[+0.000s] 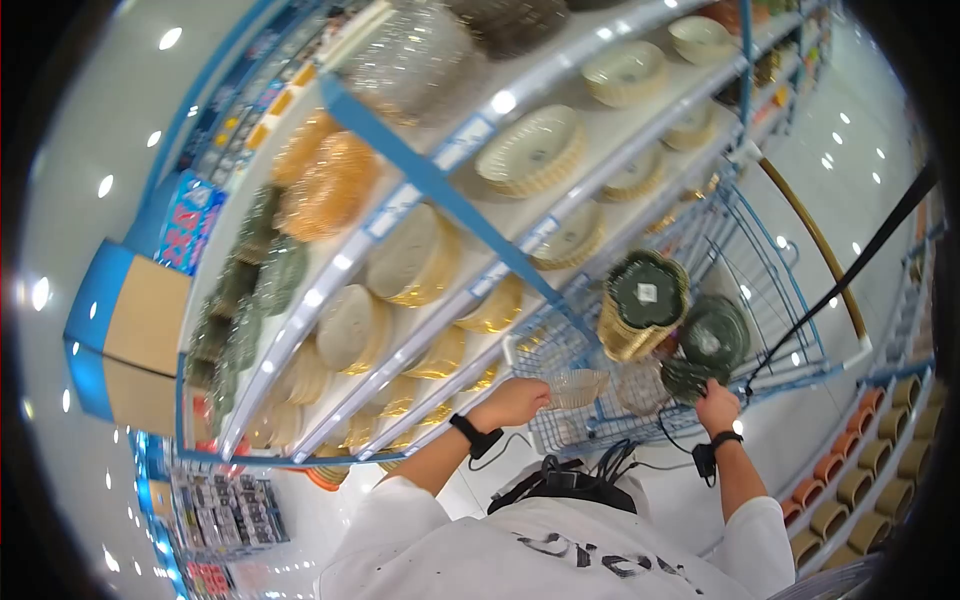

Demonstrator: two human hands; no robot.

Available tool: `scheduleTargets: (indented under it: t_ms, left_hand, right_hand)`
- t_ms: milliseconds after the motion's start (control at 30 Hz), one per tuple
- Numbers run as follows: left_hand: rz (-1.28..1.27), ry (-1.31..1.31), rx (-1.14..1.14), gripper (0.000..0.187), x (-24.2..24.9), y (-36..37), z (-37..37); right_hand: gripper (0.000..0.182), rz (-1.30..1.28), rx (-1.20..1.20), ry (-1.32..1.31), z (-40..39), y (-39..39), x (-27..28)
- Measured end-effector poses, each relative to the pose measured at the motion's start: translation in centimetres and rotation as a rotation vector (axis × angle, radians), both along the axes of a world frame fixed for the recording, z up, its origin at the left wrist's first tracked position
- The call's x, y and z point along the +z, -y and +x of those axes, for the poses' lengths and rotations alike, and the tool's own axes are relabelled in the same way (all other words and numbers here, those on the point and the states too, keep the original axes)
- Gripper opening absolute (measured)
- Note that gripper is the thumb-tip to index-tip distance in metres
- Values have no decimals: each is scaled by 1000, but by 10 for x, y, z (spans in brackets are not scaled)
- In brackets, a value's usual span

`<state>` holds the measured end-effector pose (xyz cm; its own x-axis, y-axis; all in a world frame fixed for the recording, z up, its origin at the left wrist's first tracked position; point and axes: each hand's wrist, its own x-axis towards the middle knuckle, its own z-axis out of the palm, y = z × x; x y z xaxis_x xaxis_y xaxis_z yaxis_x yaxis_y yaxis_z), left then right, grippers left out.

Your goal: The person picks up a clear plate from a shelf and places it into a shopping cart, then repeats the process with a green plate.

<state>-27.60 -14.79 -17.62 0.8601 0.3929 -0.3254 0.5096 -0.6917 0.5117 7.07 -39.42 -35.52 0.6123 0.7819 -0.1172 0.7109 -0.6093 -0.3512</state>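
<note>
My left hand (512, 402) is closed on the edge of a clear ribbed bowl (577, 388), held over the near side of a blue wire cart (560, 432). My right hand (717, 408) grips the rim of a dark green dish (690, 381) above the cart. Behind that dish lies a round dark green bowl (714, 333). A stack of gold-sided dishes (625, 325) with a dark green scalloped one (648, 290) on top stands in the cart. Another clear piece (643, 388) sits between my hands.
Slanting in view, a shelf unit (455, 200) holds cream oval dishes (530, 150), round bowls and wrapped orange ones (330, 185). The cart's handle (815, 240) is at the right. Pots (855, 487) fill a lower-right shelf. Cardboard boxes (140, 340) stand at the left.
</note>
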Motion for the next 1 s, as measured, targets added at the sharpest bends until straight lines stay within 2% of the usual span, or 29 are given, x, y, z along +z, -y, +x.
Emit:
scheduleTargets:
  t_ms: [33, 133, 233, 367, 433, 500, 567, 633, 733, 767, 833, 867, 1000]
  left_hand:
    - [35, 2, 23, 14, 32, -1, -11]
    - [1, 250, 198, 7, 115, 3, -50]
    - [18, 356, 410, 7, 210, 14, -76]
    - [396, 588, 480, 7, 293, 8, -113]
    - [496, 671, 593, 9, 330, 0, -112]
    - [759, 700, 635, 11, 355, -26, -106]
    - [902, 740, 653, 14, 374, -56, -85]
    - [1141, 673, 515, 13, 384, -97, -76]
    - [1181, 635, 423, 13, 377, -156, -72]
    - [1171, 635, 410, 13, 370, -170, -76]
    - [1046, 511, 483, 12, 354, -199, -84]
    - [1067, 515, 440, 12, 344, -209, -88]
    - [919, 545, 568, 12, 337, -202, -87]
  right_hand:
    - [14, -46, -5, -13, 1, -1, 3]
    - [17, -207, -56, -83, 2, -7, 13]
    - [18, -191, -82, -129, -2, -7, 33]
    - [15, -98, -80, -80, -1, -4, 19]
    - [15, -82, -82, -68, -2, -4, 13]
    - [14, -66, -85, -56, -2, -4, 16]
    - [17, -156, -103, -126, -3, -6, 30]
    - [17, -134, -112, -118, -6, -7, 39]
    - [17, -41, -76, -98, -3, -3, 27]
    - [16, 32, -26, -76, -1, 0, 19]
    - [17, 17, -60, -80, 0, 0, 18]
    - [17, 22, -59, -78, -1, 1, 19]
    - [16, 40, -60, -53, -4, 2, 16]
